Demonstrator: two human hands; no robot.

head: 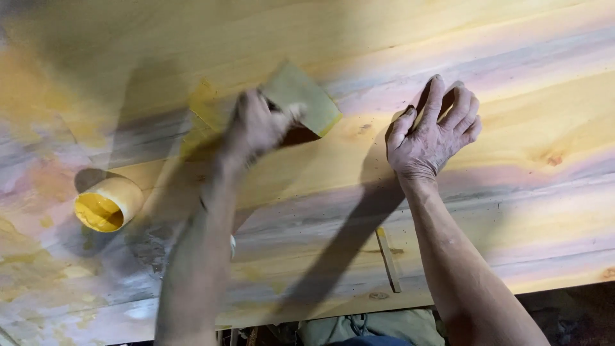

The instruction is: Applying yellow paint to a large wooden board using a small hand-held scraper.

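Spreading yellow filler: left hand fingers clamped on flat scraper, blurred, over wooden panel. Right hand flat, fingers spread, empty. Judged next: even strokes, reload from open tub.

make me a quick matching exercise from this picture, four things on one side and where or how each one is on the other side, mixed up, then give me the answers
Things:
1. left hand
2. right hand
3. cup of yellow paste
4. thin wooden stick

Places or states:
A. lies on its side at the left of the wooden panel, open mouth showing
B. rests fingers down on bare wood, holding nothing
C. lies flat near the panel's lower edge
D. blurred, gripping a flat scraper

Pairs: 1-D, 2-B, 3-A, 4-C
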